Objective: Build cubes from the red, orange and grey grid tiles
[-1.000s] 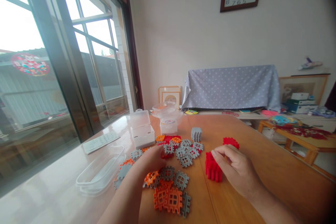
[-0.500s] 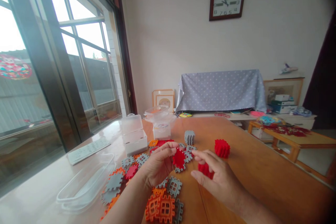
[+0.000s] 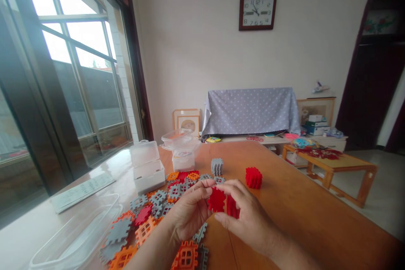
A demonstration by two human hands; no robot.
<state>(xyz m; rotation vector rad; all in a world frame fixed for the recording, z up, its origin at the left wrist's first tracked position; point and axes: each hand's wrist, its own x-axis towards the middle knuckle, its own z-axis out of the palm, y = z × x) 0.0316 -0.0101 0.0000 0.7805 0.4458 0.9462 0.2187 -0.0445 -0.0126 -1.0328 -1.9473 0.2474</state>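
Note:
My left hand (image 3: 193, 209) pinches a red notched plastic tile (image 3: 217, 199) between thumb and fingers, above the table. Close on its right, my right hand (image 3: 242, 209) has its fingers and thumb apart, curved around the tile's upper and lower sides; whether they touch it I cannot tell. Behind the right hand, partly covered by it, stands a stack of red tiles (image 3: 232, 207). Another red stack (image 3: 253, 177) and a grey stack (image 3: 217, 167) stand farther back. Loose window tiles, such as an orange one (image 3: 186, 255), lie around and under my left forearm.
On the wooden table (image 3: 284, 219), an open white box (image 3: 148, 177) and clear lidded containers (image 3: 183, 154) stand at the back left. An empty clear tub (image 3: 76, 232) and a printed sheet (image 3: 82, 192) lie at left. A low side table (image 3: 335, 173) stands at right.
My right hand has moved left, from apart to around the red tile in my left hand. The view has turned to the right. Both red stacks stay in place.

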